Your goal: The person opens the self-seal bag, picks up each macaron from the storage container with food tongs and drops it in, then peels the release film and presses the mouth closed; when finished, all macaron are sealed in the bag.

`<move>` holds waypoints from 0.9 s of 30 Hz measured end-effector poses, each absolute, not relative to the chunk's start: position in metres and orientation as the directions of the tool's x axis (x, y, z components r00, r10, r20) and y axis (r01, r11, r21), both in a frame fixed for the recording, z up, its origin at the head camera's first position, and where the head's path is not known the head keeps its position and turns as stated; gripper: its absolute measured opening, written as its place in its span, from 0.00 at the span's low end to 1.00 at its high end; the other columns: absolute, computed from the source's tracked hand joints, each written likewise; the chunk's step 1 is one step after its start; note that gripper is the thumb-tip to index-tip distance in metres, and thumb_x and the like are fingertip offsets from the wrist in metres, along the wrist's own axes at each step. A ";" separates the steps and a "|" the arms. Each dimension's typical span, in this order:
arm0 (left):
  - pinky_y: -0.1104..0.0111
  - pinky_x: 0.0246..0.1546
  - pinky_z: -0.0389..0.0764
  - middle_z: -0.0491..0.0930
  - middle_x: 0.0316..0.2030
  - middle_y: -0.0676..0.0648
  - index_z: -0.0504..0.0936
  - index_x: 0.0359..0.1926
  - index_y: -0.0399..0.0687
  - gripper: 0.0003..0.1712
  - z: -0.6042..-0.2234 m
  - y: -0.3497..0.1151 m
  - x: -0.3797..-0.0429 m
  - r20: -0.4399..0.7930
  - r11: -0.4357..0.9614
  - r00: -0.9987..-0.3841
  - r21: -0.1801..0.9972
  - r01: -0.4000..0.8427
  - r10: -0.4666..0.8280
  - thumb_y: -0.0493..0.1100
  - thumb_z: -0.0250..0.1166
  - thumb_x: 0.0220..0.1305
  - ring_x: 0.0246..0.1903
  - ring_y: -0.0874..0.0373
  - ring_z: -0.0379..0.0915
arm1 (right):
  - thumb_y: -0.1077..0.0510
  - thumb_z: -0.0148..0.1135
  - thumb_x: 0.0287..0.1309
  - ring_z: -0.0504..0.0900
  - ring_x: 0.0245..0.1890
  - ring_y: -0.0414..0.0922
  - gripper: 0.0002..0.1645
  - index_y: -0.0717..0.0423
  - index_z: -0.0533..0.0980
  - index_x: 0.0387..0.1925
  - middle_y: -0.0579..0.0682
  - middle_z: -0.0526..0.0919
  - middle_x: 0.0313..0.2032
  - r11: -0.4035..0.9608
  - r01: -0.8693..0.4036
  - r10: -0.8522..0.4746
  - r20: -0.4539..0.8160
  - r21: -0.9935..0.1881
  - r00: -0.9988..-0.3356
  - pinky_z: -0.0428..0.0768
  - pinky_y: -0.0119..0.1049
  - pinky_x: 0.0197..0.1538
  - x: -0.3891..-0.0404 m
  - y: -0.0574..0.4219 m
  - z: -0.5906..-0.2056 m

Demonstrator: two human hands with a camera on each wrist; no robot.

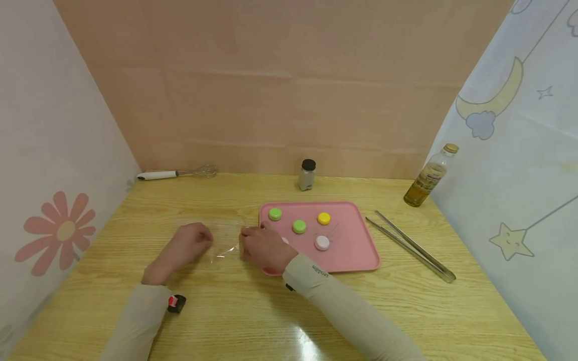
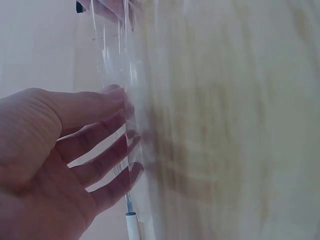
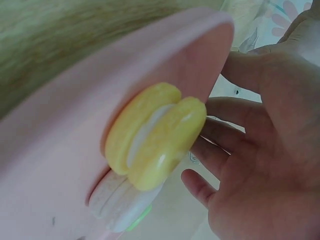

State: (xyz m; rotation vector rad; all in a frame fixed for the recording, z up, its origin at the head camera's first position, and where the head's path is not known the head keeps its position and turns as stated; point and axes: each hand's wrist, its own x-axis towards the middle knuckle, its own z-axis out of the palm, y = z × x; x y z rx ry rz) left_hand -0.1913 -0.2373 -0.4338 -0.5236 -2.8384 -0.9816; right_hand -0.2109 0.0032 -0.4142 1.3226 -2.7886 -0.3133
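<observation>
A clear plastic bag (image 1: 226,238) lies stretched low over the table between both hands. My left hand (image 1: 184,245) pinches its left edge between thumb and fingertips, the other fingers spread behind the film in the left wrist view. At the opposite edge, my right hand (image 1: 266,246) holds the plastic beside the pink tray (image 1: 347,255); its fingertips are partly hidden. On the tray sit green macarons (image 1: 299,226), a yellow macaron (image 1: 323,218) and a white macaron (image 1: 322,243). Close to the right palm, the right wrist view shows another yellow macaron (image 3: 155,137) on the tray.
Metal tongs (image 1: 413,248) lie right of the tray. Behind it stands a small black-capped jar (image 1: 307,175). An oil bottle (image 1: 429,178) is at the back right, and a whisk (image 1: 180,173) lies along the back left edge. Walls close off the back and sides.
</observation>
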 end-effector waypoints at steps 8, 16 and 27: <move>0.52 0.43 0.79 0.86 0.37 0.47 0.86 0.37 0.40 0.02 -0.429 -0.237 -0.188 0.172 0.738 -0.968 0.627 0.249 0.180 0.32 0.68 0.65 0.39 0.50 0.80 | 0.43 0.59 0.71 0.78 0.42 0.37 0.16 0.46 0.82 0.49 0.41 0.80 0.51 0.617 -0.761 -0.772 -0.034 0.200 -0.635 0.70 0.36 0.49 -0.212 0.004 -0.414; 0.51 0.45 0.80 0.86 0.38 0.44 0.85 0.42 0.38 0.06 -0.428 -0.237 -0.186 0.176 0.688 -0.976 0.693 0.213 0.126 0.31 0.68 0.64 0.41 0.48 0.81 | 0.44 0.59 0.71 0.78 0.41 0.36 0.15 0.45 0.82 0.49 0.41 0.80 0.50 0.614 -0.765 -0.774 -0.039 0.196 -0.632 0.70 0.35 0.48 -0.211 0.004 -0.413; 0.52 0.48 0.79 0.86 0.41 0.46 0.88 0.40 0.43 0.04 -0.431 -0.244 -0.186 0.161 0.678 -0.978 0.705 0.209 0.134 0.37 0.69 0.67 0.44 0.48 0.81 | 0.41 0.60 0.70 0.76 0.38 0.36 0.16 0.45 0.81 0.48 0.40 0.79 0.48 0.615 -0.762 -0.773 -0.036 0.203 -0.633 0.68 0.35 0.47 -0.211 0.005 -0.414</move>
